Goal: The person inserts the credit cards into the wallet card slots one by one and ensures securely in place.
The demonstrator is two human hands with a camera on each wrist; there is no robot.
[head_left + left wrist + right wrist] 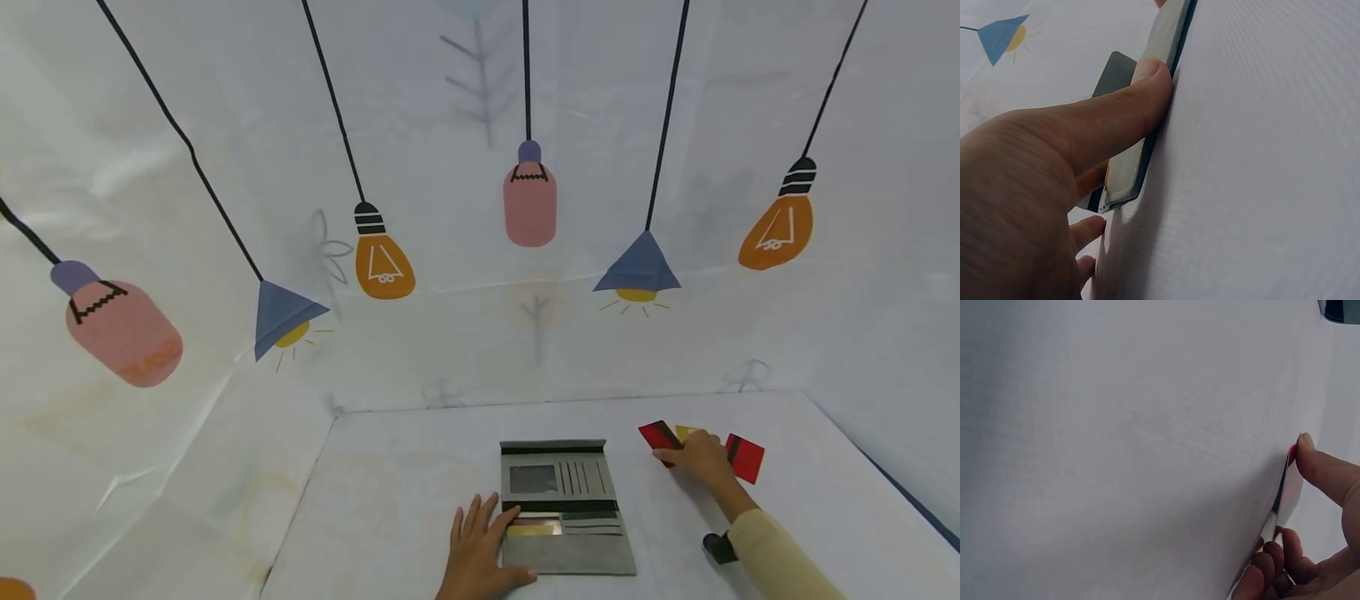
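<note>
A grey wallet [567, 553] lies unfolded on the white table, with a dark window and a gold card [534, 528] in its lower half. At the wallet's lower left my left hand [480, 554] rests with fingers stretched out. In the left wrist view its thumb [1125, 103] presses on the wallet's edge. Farther right, my right hand [701, 460] pinches a red card [660, 437] with a dark stripe by its edge. A yellow card [684, 432] shows partly behind that hand. Just right of it lies another red card [746, 459], partly covered by the hand.
A black strap piece [720, 547] is at the right wrist, beside the cream sleeve [780, 558]. Behind the table [390, 467] rises a white sheet wall [465, 333] printed with hanging lamps and bulbs. Another sheet wall stands at the left.
</note>
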